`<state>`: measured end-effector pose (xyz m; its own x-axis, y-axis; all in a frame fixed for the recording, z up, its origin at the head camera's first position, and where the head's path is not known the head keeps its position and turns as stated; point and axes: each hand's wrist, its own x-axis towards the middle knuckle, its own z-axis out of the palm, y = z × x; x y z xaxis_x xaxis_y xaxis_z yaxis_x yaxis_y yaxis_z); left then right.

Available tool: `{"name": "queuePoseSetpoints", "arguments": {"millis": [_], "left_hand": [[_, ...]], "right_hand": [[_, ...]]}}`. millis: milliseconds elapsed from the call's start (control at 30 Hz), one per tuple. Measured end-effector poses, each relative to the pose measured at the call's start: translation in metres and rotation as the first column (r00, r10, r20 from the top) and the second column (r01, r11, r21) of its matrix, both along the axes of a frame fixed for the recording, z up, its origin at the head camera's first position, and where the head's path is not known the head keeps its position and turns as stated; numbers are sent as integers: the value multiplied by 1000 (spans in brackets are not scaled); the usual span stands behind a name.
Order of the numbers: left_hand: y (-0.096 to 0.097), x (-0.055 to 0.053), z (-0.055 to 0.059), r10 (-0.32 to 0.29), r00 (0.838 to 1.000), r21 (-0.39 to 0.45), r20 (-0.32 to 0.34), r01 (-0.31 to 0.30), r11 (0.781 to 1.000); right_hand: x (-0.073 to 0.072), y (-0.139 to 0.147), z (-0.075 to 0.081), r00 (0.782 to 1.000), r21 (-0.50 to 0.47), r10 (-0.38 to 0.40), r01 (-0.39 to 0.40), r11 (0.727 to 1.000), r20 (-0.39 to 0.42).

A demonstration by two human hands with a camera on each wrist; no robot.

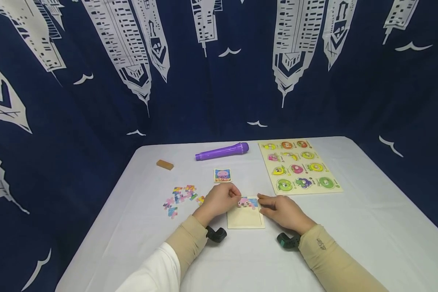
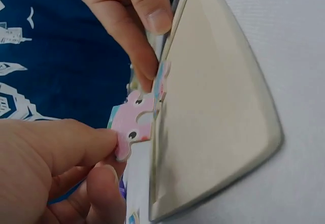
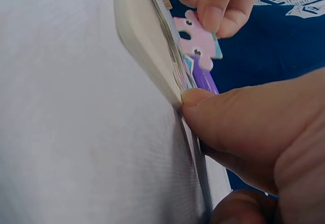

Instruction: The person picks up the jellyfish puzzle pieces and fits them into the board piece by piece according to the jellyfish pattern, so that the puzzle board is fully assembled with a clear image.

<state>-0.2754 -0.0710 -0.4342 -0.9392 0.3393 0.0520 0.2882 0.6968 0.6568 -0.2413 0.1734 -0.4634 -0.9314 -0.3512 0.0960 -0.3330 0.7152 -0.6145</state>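
Carefully, the left hand [image 1: 220,200] pinches a light-looking jigsaw piece [image 2: 127,121], best edge-held, the right hand [image 1: 286,211] gripping the nearby tray [image 1: 245,220].

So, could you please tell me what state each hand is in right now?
Left hand: pinching a pink puzzle piece.
Right hand: open, touching the puzzle board.

On the tan sleeve [image 1: 341,260] at the lower right of the head view, we make out small dark lettering [image 1: 321,244] that seems to end in "Sim"; its first character is too blurred for us to read.
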Motion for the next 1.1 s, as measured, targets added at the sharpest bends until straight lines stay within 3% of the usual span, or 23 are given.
{"name": "queuePoseSetpoints", "arguments": {"millis": [200, 467, 867, 1100], "left_hand": [[6, -3, -9, 29, 1000, -27, -5, -29, 999], [-1, -8, -21, -20, 1000, 89, 10, 19, 996], [-2, -9, -22, -35, 999, 127, 25, 31, 991], [2, -7, -21, 1, 1000, 53, -17, -1, 999]], "right_hand": [[0, 0, -2, 1000, 0, 0, 0, 1000, 1], [1, -2, -3, 1000, 4, 2, -2, 1000, -2], [-1, 0, -3, 1000, 2, 9, -9, 1000, -3], [0, 1, -2, 1000, 3, -3, 3, 1000, 6]]}}
